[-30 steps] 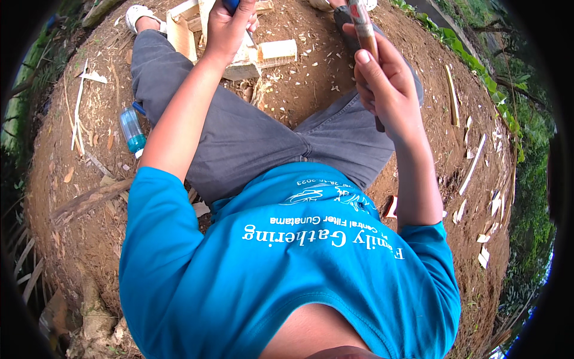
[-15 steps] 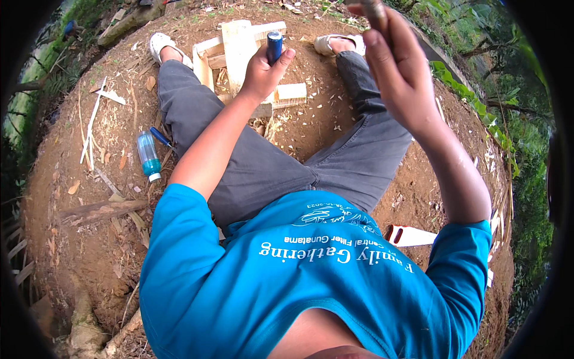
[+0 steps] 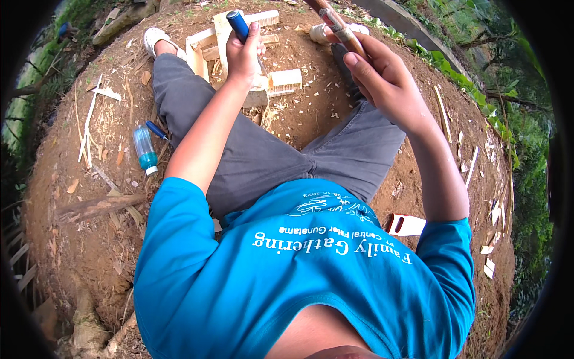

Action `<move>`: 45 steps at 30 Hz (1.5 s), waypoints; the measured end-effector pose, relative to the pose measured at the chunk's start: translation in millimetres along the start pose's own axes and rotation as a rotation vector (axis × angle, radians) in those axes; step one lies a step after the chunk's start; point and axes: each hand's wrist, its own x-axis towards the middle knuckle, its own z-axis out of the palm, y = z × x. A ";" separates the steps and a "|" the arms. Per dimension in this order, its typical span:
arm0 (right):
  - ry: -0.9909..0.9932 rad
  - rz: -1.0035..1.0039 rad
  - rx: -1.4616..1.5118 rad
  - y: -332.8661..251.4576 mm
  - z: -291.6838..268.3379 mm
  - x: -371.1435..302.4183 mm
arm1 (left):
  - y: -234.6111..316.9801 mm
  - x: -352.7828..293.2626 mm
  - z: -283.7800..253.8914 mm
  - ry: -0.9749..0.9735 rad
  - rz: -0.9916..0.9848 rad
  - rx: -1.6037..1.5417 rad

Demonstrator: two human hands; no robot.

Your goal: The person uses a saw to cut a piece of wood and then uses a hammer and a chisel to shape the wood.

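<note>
My left hand is wrapped round the blue handle of a chisel, with the handle's end pointing up and away. The chisel's lower part is mostly hidden behind my hand, over the pale wooden pieces. Those include an upright board, crosspieces and a short block between my legs. My right hand grips the brown wooden handle of what looks like a hammer, raised at the right; its head is out of view.
On the ground at left lie a clear bottle with blue-green liquid and another blue-handled tool. A handsaw rests beside my right hip. Wood shavings litter the soil. A log lies far left; a low edging runs far right.
My left hand has moved away and slightly left with the chisel, its handle now more tilted. My right hand has come lower and further left, showing more of the wooden handle.
</note>
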 end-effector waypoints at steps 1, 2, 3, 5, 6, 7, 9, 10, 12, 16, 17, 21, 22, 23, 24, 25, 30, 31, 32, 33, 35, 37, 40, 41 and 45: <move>-0.009 -0.003 0.024 7.3 1.8 -2.9 | -2.1 0.2 -0.3 0.030 0.029 0.033; -0.013 0.018 0.069 13.6 2.6 -5.7 | -4.0 -1.6 -1.6 0.004 0.063 0.020; -0.015 0.058 0.119 15.5 2.9 -9.8 | -3.9 -8.1 -1.4 -0.025 0.089 0.007; -0.015 0.133 0.216 18.5 2.8 -15.2 | -2.4 -21.9 -2.7 -0.083 0.141 -0.019; -0.015 0.159 0.282 20.7 3.2 -17.1 | 3.3 -23.9 -5.4 -0.060 0.098 -0.094; -0.015 0.184 0.349 23.2 3.9 -18.8 | 1.1 -19.6 -13.4 0.011 0.092 -0.159; -0.003 0.208 0.388 29.7 7.6 -22.4 | 4.6 -17.8 -23.9 0.205 0.013 -0.248; 0.002 0.220 0.408 32.6 9.7 -23.7 | 4.3 -13.5 -31.2 0.260 -0.014 -0.294; 0.008 0.238 0.449 37.1 12.6 -25.6 | 2.5 -11.8 -32.8 0.225 0.007 -0.252; -0.002 0.278 0.513 44.1 15.3 -27.2 | 5.5 -6.7 -12.5 0.058 0.157 -0.121; -0.004 0.288 0.502 45.0 15.6 -28.0 | 8.2 -7.8 -6.7 0.038 0.165 -0.113; -0.005 0.300 0.505 45.0 13.5 -29.9 | 10.5 -13.0 -1.6 -0.142 0.096 -0.075; -0.005 0.298 0.520 44.8 13.5 -30.5 | 9.9 -15.9 -1.1 -0.159 0.070 -0.030; 0.001 0.300 0.515 44.8 13.8 -31.0 | 9.0 -17.9 -0.2 -0.176 0.044 0.015; 0.006 0.301 0.509 44.9 13.6 -31.4 | 7.5 -17.7 1.7 -0.200 0.056 -0.015; 0.011 0.302 0.504 44.9 13.7 -31.8 | 6.5 -17.2 1.6 -0.211 0.057 0.017; -0.001 0.305 0.501 40.9 14.6 -35.0 | 2.9 -13.1 0.4 -0.196 0.027 0.037; 0.000 0.304 0.503 40.1 15.5 -36.0 | 2.3 -12.0 -0.7 -0.181 0.016 0.028; 0.003 0.306 0.501 38.4 16.2 -37.2 | 1.6 -10.9 -1.7 -0.157 0.034 0.044; 0.001 0.305 0.495 35.7 16.8 -37.8 | 1.8 -10.1 -2.4 -0.128 0.055 0.058; 0.011 0.308 0.492 30.3 21.2 -39.0 | 1.5 -11.1 -3.6 -0.081 0.130 0.116; 0.033 0.311 0.489 24.7 28.0 -40.6 | -2.7 -14.7 -4.2 -0.042 0.241 0.195; 0.018 0.315 0.468 17.3 37.2 -41.4 | 10.6 -8.8 -6.8 -0.101 0.379 0.223; 0.021 0.316 0.460 14.3 40.8 -42.2 | 17.2 -7.9 -6.1 -0.105 0.422 0.231; 0.006 0.298 0.391 -10.7 49.9 -38.9 | 23.7 -10.1 -6.6 -0.208 0.163 -0.106</move>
